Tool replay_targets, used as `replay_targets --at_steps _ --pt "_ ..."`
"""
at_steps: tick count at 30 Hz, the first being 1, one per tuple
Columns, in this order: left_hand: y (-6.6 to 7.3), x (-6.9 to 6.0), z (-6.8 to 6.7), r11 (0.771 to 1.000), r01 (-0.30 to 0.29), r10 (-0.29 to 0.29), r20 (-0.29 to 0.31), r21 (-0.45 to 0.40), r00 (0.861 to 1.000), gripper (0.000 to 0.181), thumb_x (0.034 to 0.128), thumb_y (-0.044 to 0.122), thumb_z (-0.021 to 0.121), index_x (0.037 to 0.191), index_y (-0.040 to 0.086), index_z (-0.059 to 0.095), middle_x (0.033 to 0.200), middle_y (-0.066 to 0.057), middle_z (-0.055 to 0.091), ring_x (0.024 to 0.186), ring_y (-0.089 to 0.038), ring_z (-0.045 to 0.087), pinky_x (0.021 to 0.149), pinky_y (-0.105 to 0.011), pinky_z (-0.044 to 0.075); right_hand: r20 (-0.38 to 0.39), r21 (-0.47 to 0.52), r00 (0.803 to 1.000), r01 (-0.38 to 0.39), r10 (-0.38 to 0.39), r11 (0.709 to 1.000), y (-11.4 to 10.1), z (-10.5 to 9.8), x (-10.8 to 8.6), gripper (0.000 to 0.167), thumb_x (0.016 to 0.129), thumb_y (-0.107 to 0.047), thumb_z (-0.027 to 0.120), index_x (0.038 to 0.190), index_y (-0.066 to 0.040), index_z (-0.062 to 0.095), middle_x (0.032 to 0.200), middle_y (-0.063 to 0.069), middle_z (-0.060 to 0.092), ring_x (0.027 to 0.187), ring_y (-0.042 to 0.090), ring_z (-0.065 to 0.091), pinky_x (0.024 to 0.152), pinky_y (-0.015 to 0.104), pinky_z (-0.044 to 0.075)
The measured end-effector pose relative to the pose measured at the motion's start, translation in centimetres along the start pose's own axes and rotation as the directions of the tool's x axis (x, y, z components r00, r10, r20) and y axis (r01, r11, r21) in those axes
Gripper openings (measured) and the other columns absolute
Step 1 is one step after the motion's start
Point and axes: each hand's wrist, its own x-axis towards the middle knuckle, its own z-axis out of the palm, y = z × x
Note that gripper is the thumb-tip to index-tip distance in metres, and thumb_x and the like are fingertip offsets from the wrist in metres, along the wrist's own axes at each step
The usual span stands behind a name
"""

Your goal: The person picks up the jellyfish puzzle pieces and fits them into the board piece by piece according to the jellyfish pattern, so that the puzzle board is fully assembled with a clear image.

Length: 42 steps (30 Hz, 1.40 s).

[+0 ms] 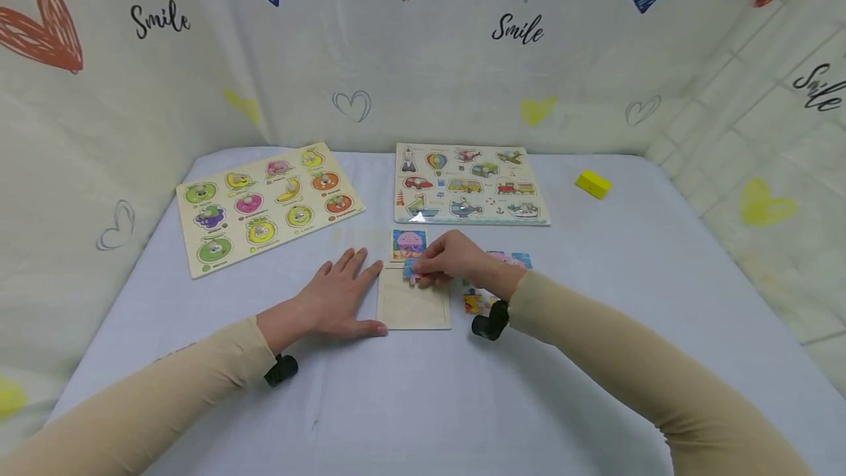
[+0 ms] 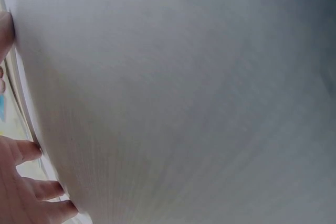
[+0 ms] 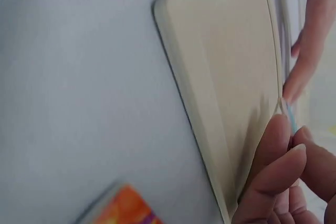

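Note:
A pale wooden tray (image 1: 413,307) lies on the table, with a pink-and-blue picture piece (image 1: 408,244) at its far end. My right hand (image 1: 456,259) pinches a small blue puzzle piece (image 1: 410,270) over the tray, just below that picture. In the right wrist view the fingertips of my right hand (image 3: 291,140) meet on the thin piece above the tray (image 3: 236,56). My left hand (image 1: 340,297) lies with fingers spread at the tray's left edge, its thumb at the near left corner. The left wrist view shows only some fingers of my left hand (image 2: 31,187).
More puzzle pieces (image 1: 473,304) lie right of the tray, partly hidden by my right wrist. A fruit board (image 1: 264,204) stands at the back left, a vehicle board (image 1: 472,184) behind the tray. A yellow block (image 1: 593,184) sits at the back right.

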Motion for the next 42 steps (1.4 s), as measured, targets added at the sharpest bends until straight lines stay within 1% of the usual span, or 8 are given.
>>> replay_targets --at_steps 4,10,13,18,23,26,33,42 --pt "0.1 0.0 0.0 1.0 0.002 -0.002 -0.003 0.005 1.0 0.107 0.0845 0.072 0.066 0.162 0.008 0.028 0.168 -0.026 0.02 0.155 -0.048 0.019 0.117 -0.07 0.027 -0.007 -0.026 1.0 -0.015 0.015 1.0 -0.3 0.8 0.2 0.022 0.097 -0.024 0.073 0.101 -0.003 0.079 0.073 0.004 0.077 0.062 0.007 0.063 0.057 0.02 0.044" --pt "0.0 0.0 0.0 1.0 0.002 -0.002 0.0 0.001 1.0 0.107 0.0841 0.071 0.067 0.161 0.008 0.029 0.168 -0.026 0.02 0.155 -0.048 0.019 0.117 -0.071 0.027 0.038 -0.112 0.999 -0.026 0.03 0.993 -1.0 1.8 0.6 0.026 0.096 -0.027 0.074 0.084 -0.005 0.079 0.065 0.001 0.074 0.055 0.007 0.056 0.053 0.019 0.036" --pt "0.0 -0.1 0.1 1.0 -0.001 0.001 0.002 -0.006 1.0 0.107 0.0841 0.071 0.067 0.161 0.008 0.029 0.168 -0.026 0.02 0.155 -0.048 0.019 0.117 -0.071 0.027 0.041 -0.12 0.998 -0.052 0.057 0.991 -1.3 2.2 0.8 0.028 0.095 -0.028 0.074 0.08 -0.005 0.079 0.064 0.001 0.074 0.051 0.007 0.054 0.051 0.019 0.033" --pt "0.1 -0.2 0.3 1.0 0.002 -0.002 0.004 -0.01 1.0 0.106 0.0839 0.07 0.068 0.161 0.007 0.03 0.168 -0.026 0.021 0.155 -0.048 0.019 0.117 -0.071 0.026 0.02 -0.126 0.995 -0.094 0.098 0.988 -1.5 2.8 1.0 0.029 0.094 -0.031 0.075 0.079 -0.006 0.078 0.061 -0.001 0.072 0.046 0.006 0.05 0.049 0.019 0.03" --pt "0.0 -0.2 0.4 1.0 0.003 -0.003 0.002 -0.007 1.0 0.106 0.084 0.069 0.068 0.161 0.007 0.03 0.168 -0.026 0.021 0.155 -0.048 0.019 0.117 -0.071 0.027 -0.002 -0.135 0.992 -0.128 0.129 0.982 -2.0 3.1 0.8 0.03 0.094 -0.031 0.076 0.078 -0.006 0.076 0.058 0.0 0.069 0.047 0.007 0.053 0.049 0.02 0.031" --pt "0.0 -0.2 0.4 1.0 0.001 -0.001 -0.001 -0.003 1.0 0.106 0.0841 0.07 0.068 0.161 0.008 0.03 0.168 -0.026 0.02 0.155 -0.048 0.019 0.117 -0.071 0.027 -0.012 -0.151 0.991 -0.133 0.133 0.979 -2.0 3.2 0.9 0.031 0.094 -0.032 0.075 0.077 -0.007 0.076 0.058 0.0 0.069 0.048 0.008 0.058 0.049 0.02 0.031" --pt "-0.1 -0.1 0.3 1.0 0.0 0.0 -0.002 -0.002 1.0 0.107 0.084 0.07 0.068 0.162 0.008 0.029 0.168 -0.026 0.02 0.156 -0.048 0.018 0.117 -0.071 0.026 -0.022 -0.178 0.992 -0.127 0.125 0.976 -1.8 3.2 1.1 0.034 0.094 -0.035 0.076 0.073 -0.007 0.075 0.061 0.003 0.07 0.055 0.011 0.07 0.05 0.021 0.032" --pt "0.0 0.0 0.1 1.0 -0.004 0.004 -0.003 -0.004 1.0 0.106 0.0835 0.069 0.069 0.162 0.009 0.029 0.168 -0.025 0.02 0.156 -0.048 0.018 0.118 -0.071 0.026 -0.038 -0.208 0.995 -0.095 0.089 0.974 -1.8 3.2 1.0 0.037 0.093 -0.034 0.076 0.068 -0.007 0.072 0.06 0.004 0.07 0.054 0.012 0.07 0.046 0.021 0.03"
